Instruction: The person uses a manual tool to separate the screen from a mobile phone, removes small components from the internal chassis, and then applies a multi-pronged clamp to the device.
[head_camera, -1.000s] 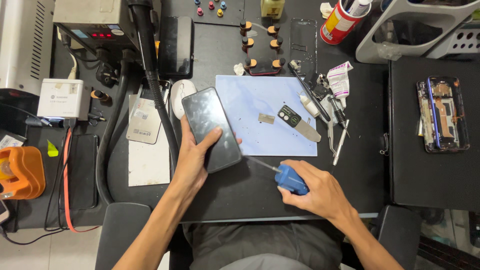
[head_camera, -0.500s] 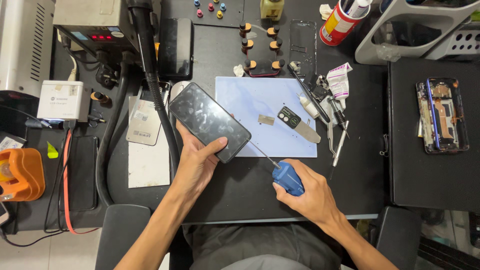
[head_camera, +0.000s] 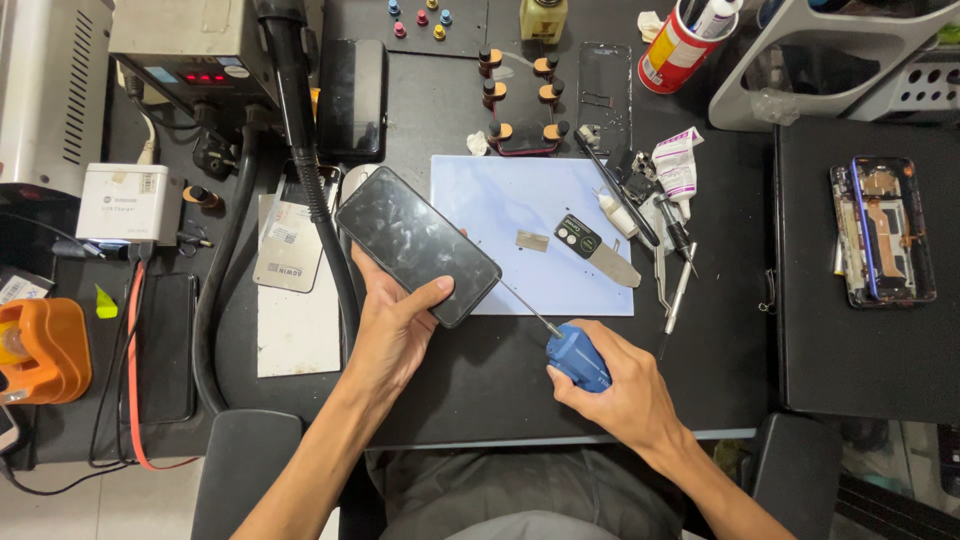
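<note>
Your left hand (head_camera: 395, 325) wraps its fingers round the flat black glass phone (head_camera: 418, 245), tilted above the pale blue work mat (head_camera: 560, 200). Your right hand (head_camera: 620, 385) grips the blue-handled thin metal screwdriver (head_camera: 578, 357), tip just beside the phone's lower edge. Keep phone steady & tip low, pls.
</note>
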